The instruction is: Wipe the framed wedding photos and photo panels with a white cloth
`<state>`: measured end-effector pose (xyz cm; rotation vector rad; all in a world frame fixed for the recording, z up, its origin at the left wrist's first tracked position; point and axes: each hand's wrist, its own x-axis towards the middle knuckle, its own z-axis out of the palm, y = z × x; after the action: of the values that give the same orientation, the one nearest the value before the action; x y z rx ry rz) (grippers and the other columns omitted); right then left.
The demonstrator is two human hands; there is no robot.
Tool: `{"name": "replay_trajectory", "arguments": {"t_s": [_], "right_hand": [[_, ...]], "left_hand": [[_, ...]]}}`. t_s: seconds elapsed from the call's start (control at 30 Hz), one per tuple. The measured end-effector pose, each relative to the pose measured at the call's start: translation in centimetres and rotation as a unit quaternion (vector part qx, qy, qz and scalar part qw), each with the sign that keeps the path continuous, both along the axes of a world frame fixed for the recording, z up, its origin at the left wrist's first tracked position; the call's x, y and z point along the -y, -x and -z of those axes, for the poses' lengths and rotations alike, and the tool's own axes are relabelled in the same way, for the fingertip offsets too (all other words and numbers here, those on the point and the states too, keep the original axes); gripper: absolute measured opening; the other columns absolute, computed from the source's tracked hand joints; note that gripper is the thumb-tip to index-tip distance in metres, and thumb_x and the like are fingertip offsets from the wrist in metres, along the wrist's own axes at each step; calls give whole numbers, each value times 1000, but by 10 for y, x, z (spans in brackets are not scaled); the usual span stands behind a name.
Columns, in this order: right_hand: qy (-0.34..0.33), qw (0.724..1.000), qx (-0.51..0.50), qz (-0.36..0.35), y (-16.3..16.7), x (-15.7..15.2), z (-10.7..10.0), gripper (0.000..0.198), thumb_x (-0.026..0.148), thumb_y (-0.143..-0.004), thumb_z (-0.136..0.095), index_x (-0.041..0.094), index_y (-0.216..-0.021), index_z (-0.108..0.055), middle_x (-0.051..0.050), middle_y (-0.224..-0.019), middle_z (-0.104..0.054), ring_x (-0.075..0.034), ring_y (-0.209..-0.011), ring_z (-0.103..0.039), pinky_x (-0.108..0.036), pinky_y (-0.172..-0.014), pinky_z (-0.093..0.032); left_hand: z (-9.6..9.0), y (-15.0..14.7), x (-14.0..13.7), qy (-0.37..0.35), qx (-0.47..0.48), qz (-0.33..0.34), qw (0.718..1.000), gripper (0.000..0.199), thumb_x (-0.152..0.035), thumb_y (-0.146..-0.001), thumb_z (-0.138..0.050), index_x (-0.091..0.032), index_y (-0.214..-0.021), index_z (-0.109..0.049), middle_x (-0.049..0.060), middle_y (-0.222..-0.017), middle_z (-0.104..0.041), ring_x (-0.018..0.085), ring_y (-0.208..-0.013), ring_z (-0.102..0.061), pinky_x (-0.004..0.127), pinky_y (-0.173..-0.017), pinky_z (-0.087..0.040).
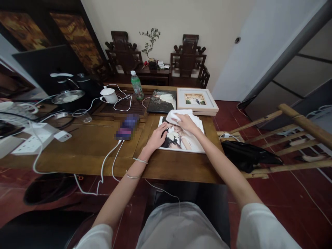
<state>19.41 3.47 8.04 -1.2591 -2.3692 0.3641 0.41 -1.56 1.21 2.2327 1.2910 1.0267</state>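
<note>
A wedding photo panel with a white border lies flat on the wooden table in front of me. My left hand rests at its left edge, fingers stretched out and thumb apart, touching the panel. Under my right hand is a folded white cloth; the fingers press and hold it against the upper part of the photo. Part of the pictured couple is hidden by the cloth and hand. Just behind lie a dark photo panel and a white-framed photo on top of another flat frame.
Left on the wooden table are a phone with charging cables, a lidded white cup, a green-labelled bottle, a clear plastic cup and a power strip. A bamboo rack with a black bag stands right.
</note>
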Motion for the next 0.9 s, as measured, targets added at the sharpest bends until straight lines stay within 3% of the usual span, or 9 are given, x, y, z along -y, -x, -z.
{"name": "replay_trajectory", "arguments": {"t_s": [0.13,0.3,0.53,0.63,0.77,0.9], "right_hand": [[56,997,-15,-43,33,-21,-8,35,7,-81,-41,14,-107,-63,-7,-92,-71,-22,-78,-62,-32,-79,-47],[44,997,40,-55,36,-23,-11,40,3,-78,-43,13,-111,-63,-10,-101,-70,-23,-87,-61,-32,-83,-45],[8,999,35,13,-47,-4,-1,38,11,-84,-42,15,-117,-62,-12,-127,-60,-29,-110,-57,-40,-95,-41],[-14,997,47,60,-86,4,6,38,14,-86,-43,15,-120,-60,-12,-128,-60,-30,-114,-56,-39,-96,-41],[-21,994,81,66,-111,38,17,40,12,-85,-42,15,-121,-59,-12,-114,-68,-29,-103,-61,-37,-93,-43],[4,992,117,36,-112,107,22,40,8,-82,-41,18,-117,-60,-11,-111,-68,-29,-108,-60,-45,-98,-40]], "left_hand": [[3,2,-2,-5,-11,-4,1000,39,-27,-92,-41,-13,-125,-56,12,-140,-50,25,-133,-42,44,-113,-30],[4,2,-2,-4,-9,-8,1000,38,-26,-92,-42,-15,-125,-57,10,-138,-52,25,-131,-44,45,-113,-31],[2,0,-1,-1,11,0,1000,40,-25,-92,-41,-13,-128,-55,13,-141,-48,23,-134,-40,42,-114,-29],[3,0,-1,-9,11,-3,1000,40,-25,-92,-41,-12,-126,-56,13,-140,-50,22,-134,-41,42,-114,-30],[5,0,-2,-17,6,-5,1000,39,-24,-91,-41,-10,-125,-57,15,-139,-49,23,-133,-41,42,-114,-31],[7,1,-4,-19,8,-7,1000,38,-24,-91,-42,-11,-123,-57,15,-139,-50,24,-133,-42,43,-113,-31]]}}
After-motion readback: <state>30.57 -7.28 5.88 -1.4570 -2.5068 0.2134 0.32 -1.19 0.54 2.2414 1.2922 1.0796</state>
